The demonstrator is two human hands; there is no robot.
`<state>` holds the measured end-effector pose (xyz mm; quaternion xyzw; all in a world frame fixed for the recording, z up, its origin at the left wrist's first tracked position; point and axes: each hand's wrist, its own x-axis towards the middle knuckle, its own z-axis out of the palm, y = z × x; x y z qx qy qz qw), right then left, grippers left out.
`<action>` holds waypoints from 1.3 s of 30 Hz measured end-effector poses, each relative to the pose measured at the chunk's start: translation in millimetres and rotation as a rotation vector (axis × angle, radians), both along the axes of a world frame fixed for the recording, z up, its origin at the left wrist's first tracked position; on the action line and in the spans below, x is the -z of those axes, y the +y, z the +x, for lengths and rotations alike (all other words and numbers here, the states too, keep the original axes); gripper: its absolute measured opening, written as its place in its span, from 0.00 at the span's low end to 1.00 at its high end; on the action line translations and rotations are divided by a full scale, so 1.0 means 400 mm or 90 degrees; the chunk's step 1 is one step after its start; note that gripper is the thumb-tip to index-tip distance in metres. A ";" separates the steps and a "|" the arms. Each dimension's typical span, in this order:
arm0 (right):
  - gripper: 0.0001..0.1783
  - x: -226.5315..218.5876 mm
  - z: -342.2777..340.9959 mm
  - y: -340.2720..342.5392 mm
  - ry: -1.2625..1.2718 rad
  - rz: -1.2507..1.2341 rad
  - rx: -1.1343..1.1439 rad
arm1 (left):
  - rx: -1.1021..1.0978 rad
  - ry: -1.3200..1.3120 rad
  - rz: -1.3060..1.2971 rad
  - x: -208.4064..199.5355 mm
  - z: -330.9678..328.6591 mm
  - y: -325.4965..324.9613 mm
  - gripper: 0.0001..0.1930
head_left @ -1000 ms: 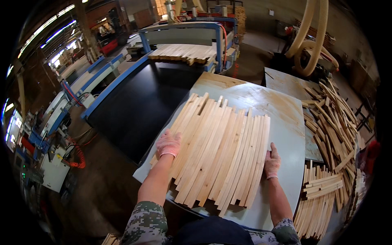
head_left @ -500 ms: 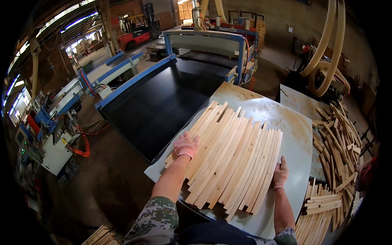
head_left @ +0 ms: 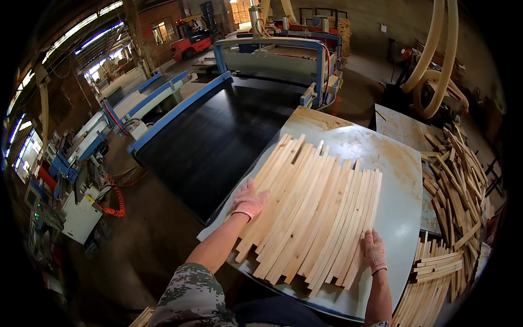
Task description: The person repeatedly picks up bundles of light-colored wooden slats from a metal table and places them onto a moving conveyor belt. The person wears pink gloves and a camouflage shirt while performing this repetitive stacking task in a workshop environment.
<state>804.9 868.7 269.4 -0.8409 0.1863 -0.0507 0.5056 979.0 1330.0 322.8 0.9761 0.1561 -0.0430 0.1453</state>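
Many long, pale wooden strips [head_left: 310,212] lie side by side in a flat layer on a smooth grey tabletop [head_left: 400,191], their ends uneven. My left hand [head_left: 250,200], in a pink-and-white knit glove, rests at the layer's left edge. Its fingers are apart, with the thumb reaching over the strips. On the opposite side, my gloved right hand [head_left: 375,250] stands along the outermost right strip, fingers stretched out and apparently touching it. Neither hand grasps a strip.
A black conveyor belt [head_left: 218,131] with a blue-framed machine [head_left: 272,62] adjoins the table's left. At right lie a heap of loose wood pieces [head_left: 460,185] and more strips [head_left: 422,294]. A control cabinet [head_left: 81,215] stands left; a red forklift [head_left: 193,46] is far behind.
My right hand has come nearer the layer's right edge and now seems to touch it. My left hand stays at the left edge, fingers more spread. The forklift has shifted right.
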 end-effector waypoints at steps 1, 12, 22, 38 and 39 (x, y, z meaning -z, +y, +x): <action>0.30 -0.036 0.004 0.026 0.005 -0.047 -0.019 | 0.016 0.006 0.000 0.009 0.001 0.026 0.54; 0.24 -0.084 0.060 0.270 0.092 -0.079 0.144 | 0.183 0.065 -0.186 -0.084 0.097 0.240 0.53; 0.24 -0.135 0.326 0.910 0.120 -0.036 0.138 | 0.208 0.047 -0.055 -0.067 0.403 0.811 0.52; 0.21 -0.164 0.859 1.697 0.113 0.100 -0.145 | 0.126 -0.183 0.025 0.002 0.509 1.425 0.42; 0.21 -0.177 0.890 1.743 0.138 0.135 -0.157 | 0.124 -0.248 -0.014 0.012 0.464 1.435 0.40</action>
